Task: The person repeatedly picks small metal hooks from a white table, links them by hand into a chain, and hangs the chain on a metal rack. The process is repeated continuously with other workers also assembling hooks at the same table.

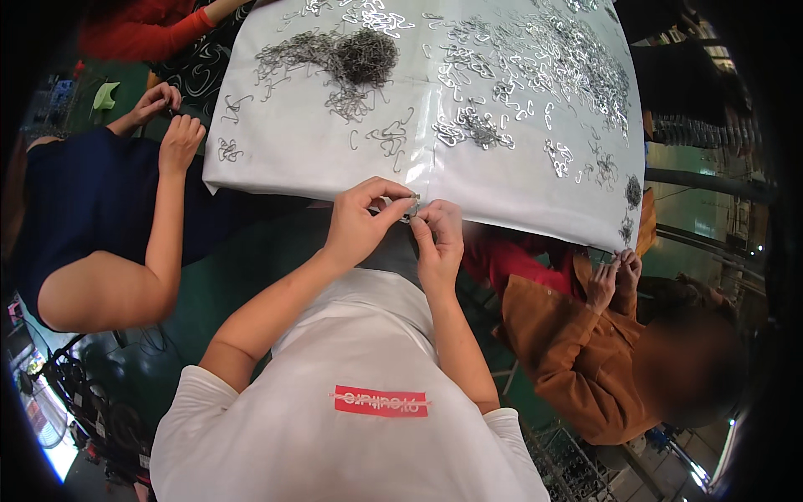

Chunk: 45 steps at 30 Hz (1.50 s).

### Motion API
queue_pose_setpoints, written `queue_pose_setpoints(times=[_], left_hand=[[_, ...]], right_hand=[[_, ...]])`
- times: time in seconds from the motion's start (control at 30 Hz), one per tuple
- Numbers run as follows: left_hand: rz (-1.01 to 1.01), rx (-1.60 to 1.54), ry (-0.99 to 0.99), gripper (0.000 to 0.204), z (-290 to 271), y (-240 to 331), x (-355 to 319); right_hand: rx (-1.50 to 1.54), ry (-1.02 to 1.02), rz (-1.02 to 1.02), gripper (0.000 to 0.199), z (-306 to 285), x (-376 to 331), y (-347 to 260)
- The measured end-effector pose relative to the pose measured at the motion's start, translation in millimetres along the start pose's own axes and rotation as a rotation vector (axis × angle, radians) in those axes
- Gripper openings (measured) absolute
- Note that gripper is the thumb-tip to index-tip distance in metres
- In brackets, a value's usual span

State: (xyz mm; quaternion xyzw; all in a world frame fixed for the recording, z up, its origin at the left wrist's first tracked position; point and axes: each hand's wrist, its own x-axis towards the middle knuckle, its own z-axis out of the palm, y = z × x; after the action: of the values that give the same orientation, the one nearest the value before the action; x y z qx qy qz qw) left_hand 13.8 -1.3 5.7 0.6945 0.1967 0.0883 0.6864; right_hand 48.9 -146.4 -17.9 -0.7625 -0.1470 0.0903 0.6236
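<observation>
My left hand (366, 219) and my right hand (440, 241) meet just off the near edge of the white-covered table (309, 167). Thumb and fingers of both are closed in a pinch on a small metal piece (412, 210). It looks like a bent wire hook, but the fingertips hide most of its shape. Beyond my hands, a few loose curved metal hooks (391, 138) lie on the cover. To their right is a small cluster of shiny hooks (477, 127).
A dark heap of hooks (366, 58) and a wide spread of shiny hooks (552, 58) cover the far part. A person in dark blue (100, 192) sits at left, one in a brown jacket (556, 351) at right, a red sleeve (163, 38) far left; all are close by.
</observation>
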Motion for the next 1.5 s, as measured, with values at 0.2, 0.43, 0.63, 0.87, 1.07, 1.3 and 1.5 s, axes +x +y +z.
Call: queue_pose_setpoints(times=[0.2, 0.43, 0.63, 0.87, 1.07, 1.3, 1.5], left_hand=[[0.123, 0.065, 0.061, 0.011, -13, 1, -18], [0.202, 0.091, 0.091, 0.011, -26, -11, -20], [0.245, 0.083, 0.149, 0.013, -25, -12, -20], [0.259, 0.095, 0.192, 0.013, -25, -13, -17], [0.261, 0.128, 0.172, 0.013, -23, -13, -16], [0.289, 0.141, 0.112, 0.009, -19, -13, -16], [0.3, 0.138, 0.05, 0.01, -13, -12, -19]], right_hand=[[0.021, -0.114, 0.011, 0.012, 7, 0, 15], [-0.277, -0.221, -0.064, 0.017, 33, 127, 69], [-0.864, -0.238, 0.048, 0.021, 109, 228, 82], [-0.711, -0.353, -0.202, 0.019, 116, 243, 103], [0.071, -0.463, 0.319, 0.017, 71, 195, 92], [0.406, -0.343, 0.558, 0.01, 6, 98, 21], [0.486, -0.248, 0.554, 0.014, -21, 39, -28]])
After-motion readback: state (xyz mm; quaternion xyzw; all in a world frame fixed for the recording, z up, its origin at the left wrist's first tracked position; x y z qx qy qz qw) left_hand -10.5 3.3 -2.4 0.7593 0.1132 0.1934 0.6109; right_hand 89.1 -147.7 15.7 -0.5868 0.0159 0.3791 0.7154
